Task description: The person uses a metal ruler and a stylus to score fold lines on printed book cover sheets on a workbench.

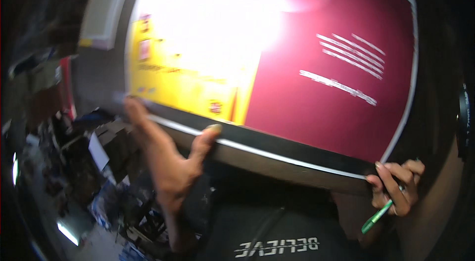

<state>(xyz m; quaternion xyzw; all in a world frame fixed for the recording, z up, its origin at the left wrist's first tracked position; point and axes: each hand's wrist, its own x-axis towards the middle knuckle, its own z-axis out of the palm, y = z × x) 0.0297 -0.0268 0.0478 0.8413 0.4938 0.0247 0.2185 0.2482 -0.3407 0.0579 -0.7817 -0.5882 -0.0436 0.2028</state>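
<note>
A large printed sheet (336, 112), with a yellow panel on the left, a maroon panel on the right and a white border, lies tilted in front of me. Along its lower left edge rests my left hand (175, 167), thumb and forefinger spread wide and touching the sheet. Its other fingers cannot be made out. At the lower right corner, my right hand (398, 184) pinches the sheet's edge between thumb and fingers. That same hand also holds a green pen (377, 216), pointing down to the left. Strong glare washes out the sheet's upper middle.
Another pale sheet or panel (106, 9) lies beyond the upper left. Cardboard boxes (116, 142) and blurred clutter, including a clear plastic bundle (105, 204), stand on the floor to the left. A dark cylindrical object (464, 122) shows at the right rim.
</note>
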